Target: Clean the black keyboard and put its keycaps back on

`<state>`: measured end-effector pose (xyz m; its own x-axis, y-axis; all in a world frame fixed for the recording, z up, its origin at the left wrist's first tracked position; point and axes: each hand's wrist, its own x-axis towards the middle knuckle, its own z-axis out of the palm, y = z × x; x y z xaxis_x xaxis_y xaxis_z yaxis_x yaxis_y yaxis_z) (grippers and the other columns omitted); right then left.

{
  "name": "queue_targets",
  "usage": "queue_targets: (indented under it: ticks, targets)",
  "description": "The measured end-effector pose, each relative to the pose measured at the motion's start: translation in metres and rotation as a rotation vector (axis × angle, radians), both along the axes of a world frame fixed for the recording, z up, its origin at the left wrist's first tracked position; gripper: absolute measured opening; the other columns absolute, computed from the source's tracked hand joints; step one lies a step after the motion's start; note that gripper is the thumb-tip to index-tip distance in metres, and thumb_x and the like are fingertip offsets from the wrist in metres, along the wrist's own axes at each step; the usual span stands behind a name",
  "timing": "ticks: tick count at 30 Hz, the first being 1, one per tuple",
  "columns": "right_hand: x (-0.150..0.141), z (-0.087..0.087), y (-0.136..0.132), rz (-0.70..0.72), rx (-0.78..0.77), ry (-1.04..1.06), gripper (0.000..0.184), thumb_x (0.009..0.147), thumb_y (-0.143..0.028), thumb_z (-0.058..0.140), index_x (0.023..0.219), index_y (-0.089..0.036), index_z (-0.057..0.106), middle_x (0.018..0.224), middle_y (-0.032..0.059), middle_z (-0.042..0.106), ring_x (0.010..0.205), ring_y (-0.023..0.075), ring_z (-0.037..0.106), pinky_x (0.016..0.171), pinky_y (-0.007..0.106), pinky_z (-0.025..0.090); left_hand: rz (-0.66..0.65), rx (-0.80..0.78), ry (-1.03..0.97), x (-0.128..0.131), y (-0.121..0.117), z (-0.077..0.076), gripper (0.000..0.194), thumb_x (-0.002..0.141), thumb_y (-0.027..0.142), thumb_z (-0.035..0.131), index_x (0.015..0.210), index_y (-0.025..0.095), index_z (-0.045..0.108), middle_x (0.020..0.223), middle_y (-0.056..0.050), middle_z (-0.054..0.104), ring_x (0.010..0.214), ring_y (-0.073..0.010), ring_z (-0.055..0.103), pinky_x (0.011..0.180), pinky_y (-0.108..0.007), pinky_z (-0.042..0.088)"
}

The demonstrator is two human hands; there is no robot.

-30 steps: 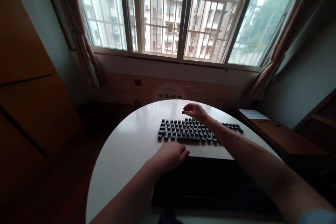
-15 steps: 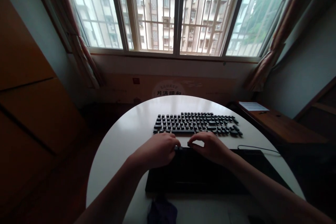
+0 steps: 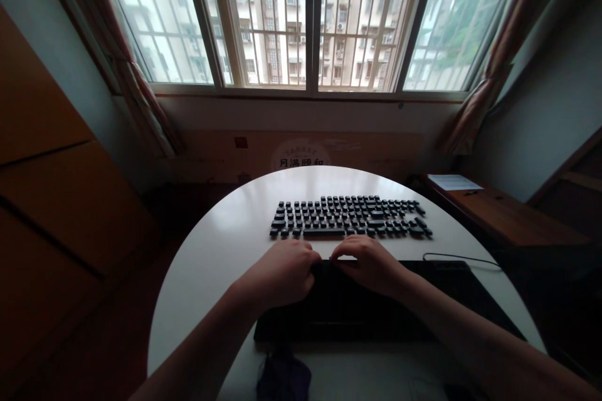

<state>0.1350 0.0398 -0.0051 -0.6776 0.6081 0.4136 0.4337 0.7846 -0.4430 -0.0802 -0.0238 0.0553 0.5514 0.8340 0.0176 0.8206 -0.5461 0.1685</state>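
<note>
In the head view, both hands work close together at the far edge of a black base (image 3: 357,316), which lies flat on the white tabletop (image 3: 202,276). The step in hand looks, as a judgement, like close fingertip work along that edge, with the keycaps (image 3: 324,233) set out in keyboard order just beyond it. The left hand (image 3: 282,270) curls at the edge; the back of the hand hides the fingers, so whether its grip has hold of anything cannot be told. The right hand (image 3: 371,265) faces it, thumb and forefinger bent into a loop with their tips near each other; whether this grip is fully closed, or has a keycap between the tips, is too small and dark to tell. The next move seems to call for fine alignment and straight, even pressure, with the base kept from sliding. The base is so dark that hardly any detail shows, and the right forearm (image 3: 456,313) covers part of it. A cable (image 3: 439,255) curves past its far edge; any join is unclear. A dark cloth (image 3: 285,377) at the near left is cut off by the lower border.
</note>
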Motion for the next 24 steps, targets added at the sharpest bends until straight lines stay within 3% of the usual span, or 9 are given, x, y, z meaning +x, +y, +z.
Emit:
queue_targets:
  ticks: [6, 16, 24]
  targets:
    - [0.000, -0.003, 0.001, 0.062, 0.004, -0.004, 0.024, 0.079, -0.010, 0.069, 0.095, -0.026, 0.076, 0.089, 0.0014, 0.075, 0.086, 0.0185, 0.067, 0.082, 0.030, 0.049, -0.009, 0.026, 0.000, 0.000, 0.000, -0.002, 0.025, 0.078, 0.016, 0.054, 0.092, 0.023, 0.073, 0.090, -0.005, 0.069, 0.085, -0.0218, 0.063, 0.076, -0.033, 0.046]
    - [-0.001, -0.005, 0.004, 0.021, -0.064, 0.002, 0.022, 0.078, -0.011, 0.070, 0.092, -0.027, 0.078, 0.090, 0.0009, 0.077, 0.086, 0.0189, 0.070, 0.082, 0.029, 0.051, -0.022, 0.031, -0.065, -0.008, 0.005, -0.003, 0.023, 0.075, 0.013, 0.053, 0.088, 0.021, 0.070, 0.091, -0.003, 0.069, 0.083, -0.0188, 0.064, 0.075, -0.029, 0.047]
    - [0.009, 0.014, -0.003, 0.059, 0.066, -0.278, 0.019, 0.088, -0.032, 0.067, 0.104, -0.032, 0.077, 0.116, 0.0027, 0.073, 0.105, 0.0254, 0.066, 0.090, 0.040, 0.050, -0.025, 0.049, -0.044, -0.009, 0.005, -0.002, 0.022, 0.074, 0.012, 0.054, 0.086, 0.021, 0.071, 0.089, -0.003, 0.070, 0.083, -0.0192, 0.064, 0.073, -0.029, 0.047]
